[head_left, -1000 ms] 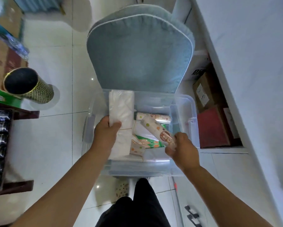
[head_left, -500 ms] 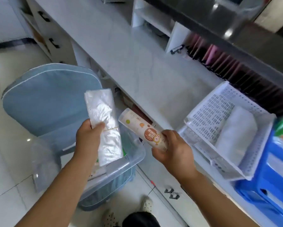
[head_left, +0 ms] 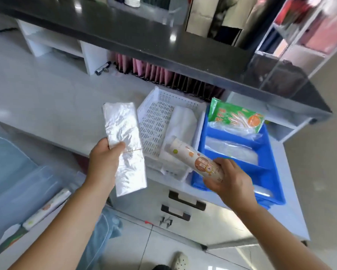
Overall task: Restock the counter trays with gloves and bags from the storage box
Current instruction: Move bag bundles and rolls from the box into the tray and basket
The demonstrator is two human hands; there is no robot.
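Observation:
My left hand grips a flat stack of clear plastic bags, held upright over the counter's front edge, left of the white perforated tray. My right hand holds a white printed roll of bags, its far end over the white tray's near corner. A white bundle lies in the white tray. The blue tray beside it holds clear bags and a green glove pack. The clear storage box sits low at the left with another roll inside.
A dark upper shelf overhangs the white counter. Pink folders stand behind the trays. Drawer handles face me below the trays. A blue cushioned chair is at the left, a clear display case at the upper right.
Both hands lifted the bag stack and the roll out of the storage box and carried them right to the counter trays. My view swung from the box to the trays.

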